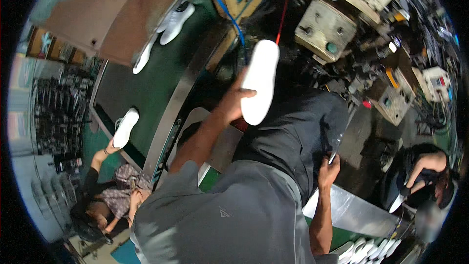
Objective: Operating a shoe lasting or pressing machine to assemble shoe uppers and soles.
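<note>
My left hand [234, 101] grips a white shoe [262, 80], with the thumb across its side. The shoe's smooth white sole faces up at me; its upper is mostly hidden beneath. My right hand [329, 171] is closed beside my right thigh. A thin, bright-edged piece [333, 156] sticks out of its fingers; its kind is not clear. My legs in dark trousers [278, 137] lie between the two hands.
On the left runs a green conveyor belt [146, 95] with a metal rim, carrying white shoes [177, 23]. A co-worker's hand [111, 149] holds another shoe [126, 127] there. Machine control boxes [326, 29] stand far right. Another person [417, 178] sits right, above rows of shoes [364, 250].
</note>
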Demonstrator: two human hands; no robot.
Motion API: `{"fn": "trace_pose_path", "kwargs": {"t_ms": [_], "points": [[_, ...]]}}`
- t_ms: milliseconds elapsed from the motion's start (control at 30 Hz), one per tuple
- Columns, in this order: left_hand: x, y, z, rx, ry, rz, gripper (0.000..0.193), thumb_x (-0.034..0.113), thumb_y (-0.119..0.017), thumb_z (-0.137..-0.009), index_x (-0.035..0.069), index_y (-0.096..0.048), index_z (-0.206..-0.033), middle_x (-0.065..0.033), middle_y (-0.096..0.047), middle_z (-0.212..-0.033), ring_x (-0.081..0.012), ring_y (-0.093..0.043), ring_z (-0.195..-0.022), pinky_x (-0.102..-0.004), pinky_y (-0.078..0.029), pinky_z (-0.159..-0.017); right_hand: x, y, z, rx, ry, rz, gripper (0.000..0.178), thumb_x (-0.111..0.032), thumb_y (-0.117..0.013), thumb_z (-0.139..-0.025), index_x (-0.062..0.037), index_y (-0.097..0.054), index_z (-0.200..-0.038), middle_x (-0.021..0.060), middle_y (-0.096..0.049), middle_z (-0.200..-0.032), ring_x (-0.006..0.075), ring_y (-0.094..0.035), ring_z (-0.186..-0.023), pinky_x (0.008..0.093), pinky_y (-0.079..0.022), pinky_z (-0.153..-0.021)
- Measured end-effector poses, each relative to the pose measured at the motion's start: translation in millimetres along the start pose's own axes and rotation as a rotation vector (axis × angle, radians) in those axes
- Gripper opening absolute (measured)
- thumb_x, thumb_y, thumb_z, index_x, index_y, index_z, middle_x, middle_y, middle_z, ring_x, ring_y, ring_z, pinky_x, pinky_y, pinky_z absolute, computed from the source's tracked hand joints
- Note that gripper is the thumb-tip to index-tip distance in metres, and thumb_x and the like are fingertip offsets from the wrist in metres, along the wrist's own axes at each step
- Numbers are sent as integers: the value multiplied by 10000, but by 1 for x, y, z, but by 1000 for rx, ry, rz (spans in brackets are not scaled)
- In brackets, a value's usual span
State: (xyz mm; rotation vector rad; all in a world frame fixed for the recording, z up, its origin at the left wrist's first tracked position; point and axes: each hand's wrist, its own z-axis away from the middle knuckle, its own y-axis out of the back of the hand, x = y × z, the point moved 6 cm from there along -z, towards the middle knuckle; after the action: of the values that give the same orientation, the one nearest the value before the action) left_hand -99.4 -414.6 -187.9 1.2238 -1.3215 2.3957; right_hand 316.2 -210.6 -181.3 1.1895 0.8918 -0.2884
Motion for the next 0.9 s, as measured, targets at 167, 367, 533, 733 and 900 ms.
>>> {"fn": "trace_pose_path", "kwargs": {"t_ms": [167,367,533,733,900], "points": [[126,208,69,504,-426,-924,1102,17,-846,-777,132,-314,-1736,-145,-436,-1706,-318,-399,-1569,-452,-334,-1294,-3,-10,-27,-94,75,-10,213,-73,-689,-956,40,-706,-1136,164,-759,-1011,280,-709,-950,404,-545,-928],[142,304,170,871,155,-2056,1078,-72,-691,-882,484,-300,-1719,-388,-315,-1657,-544,-454,-1466,-617,-469,-1137,-6,-7,-28,-76,26,119,215,-89,-727,-948,62,-707,-1100,194,-768,-991,339,-721,-924,438,-550,-915],[108,373,240,860,222,-2282,1074,-85,-638,-931,569,-267,-1698,-336,-240,-1728,-520,-438,-1505,-622,-469,-1147,0,-5,-35,-134,-14,65,203,-68,-715,-952,55,-688,-1111,155,-755,-1030,275,-691,-959,415,-538,-929],[184,444,235,1292,967,-1921,708,427,-670,-1060,377,-376,-1701,-288,-141,-1799,-617,-178,-1606,-810,-356,-1140,25,2,-43,-113,31,-7,191,-65,-718,-947,38,-718,-1108,62,-706,-907,177,-643,-822,338,-529,-784],[183,410,169,905,689,-1950,388,292,-627,-1037,161,-686,-1398,-180,-608,-1480,-461,-612,-1350,-622,-572,-1023,70,7,-25,-84,-226,-236,192,-125,-731,-1004,46,-683,-1078,50,-666,-813,148,-548,-670,349,-452,-585]]}}
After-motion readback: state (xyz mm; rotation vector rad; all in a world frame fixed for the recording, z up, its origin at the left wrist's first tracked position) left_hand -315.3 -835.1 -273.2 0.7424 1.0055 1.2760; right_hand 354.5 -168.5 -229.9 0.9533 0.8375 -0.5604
